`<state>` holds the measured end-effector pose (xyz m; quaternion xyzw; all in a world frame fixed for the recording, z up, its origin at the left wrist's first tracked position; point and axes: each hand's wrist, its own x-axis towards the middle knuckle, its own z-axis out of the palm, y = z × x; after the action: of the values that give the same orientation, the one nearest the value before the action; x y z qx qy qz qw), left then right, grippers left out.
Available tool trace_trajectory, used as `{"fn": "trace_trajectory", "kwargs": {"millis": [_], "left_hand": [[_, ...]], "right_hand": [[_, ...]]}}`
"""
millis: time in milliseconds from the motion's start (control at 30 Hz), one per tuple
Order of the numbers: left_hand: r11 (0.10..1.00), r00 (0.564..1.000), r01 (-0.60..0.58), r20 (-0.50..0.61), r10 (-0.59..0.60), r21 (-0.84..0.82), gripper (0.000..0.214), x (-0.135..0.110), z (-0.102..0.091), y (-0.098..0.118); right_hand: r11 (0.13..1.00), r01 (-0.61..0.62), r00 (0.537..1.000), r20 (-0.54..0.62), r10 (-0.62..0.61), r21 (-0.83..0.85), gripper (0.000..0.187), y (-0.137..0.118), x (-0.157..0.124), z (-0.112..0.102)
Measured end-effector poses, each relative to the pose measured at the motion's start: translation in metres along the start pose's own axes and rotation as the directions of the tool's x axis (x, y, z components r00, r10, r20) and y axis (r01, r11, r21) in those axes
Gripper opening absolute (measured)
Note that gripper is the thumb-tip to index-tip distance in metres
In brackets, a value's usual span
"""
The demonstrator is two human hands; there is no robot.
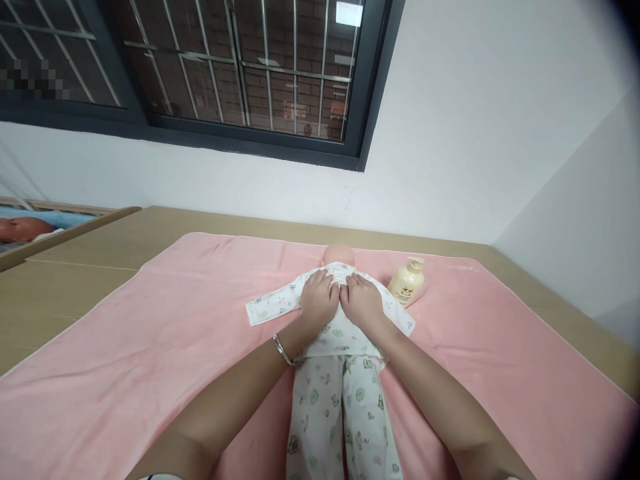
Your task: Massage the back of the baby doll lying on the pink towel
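Observation:
A baby doll (339, 255) lies on its back on a pink blanket (215, 293), its bald head pointing to the wall. It wears a white patterned baby shirt (345, 340) and matching trousers (320, 413). On the chest, just below the collar, my left hand (319, 299) and my right hand (363, 300) are side by side. Both have bent fingers closed on the shirt front, thumbs almost meeting in the middle. What lies under the fingertips is hidden. One sleeve stretches out to the left; the other is partly covered by my right arm.
A cream pump bottle (407, 283) leans beside the doll's right-hand sleeve. The blanket covers a wooden tabletop (165, 220) against a white wall (430, 133) with a barred window (250, 67). At far left, part of another doll (23, 229) shows beyond a wooden edge.

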<state>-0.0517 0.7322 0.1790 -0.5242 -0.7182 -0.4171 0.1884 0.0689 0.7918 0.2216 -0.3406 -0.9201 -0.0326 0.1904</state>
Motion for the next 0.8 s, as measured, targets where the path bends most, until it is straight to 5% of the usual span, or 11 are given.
{"fn": "trace_trajectory", "kwargs": {"millis": [800], "left_hand": [[0.998, 0.993, 0.053, 0.108, -0.055, 0.018, 0.035, 0.004, 0.0, 0.0]], "right_hand": [[0.992, 0.051, 0.998, 0.027, -0.054, 0.112, 0.04, 0.017, 0.011, 0.008]]}}
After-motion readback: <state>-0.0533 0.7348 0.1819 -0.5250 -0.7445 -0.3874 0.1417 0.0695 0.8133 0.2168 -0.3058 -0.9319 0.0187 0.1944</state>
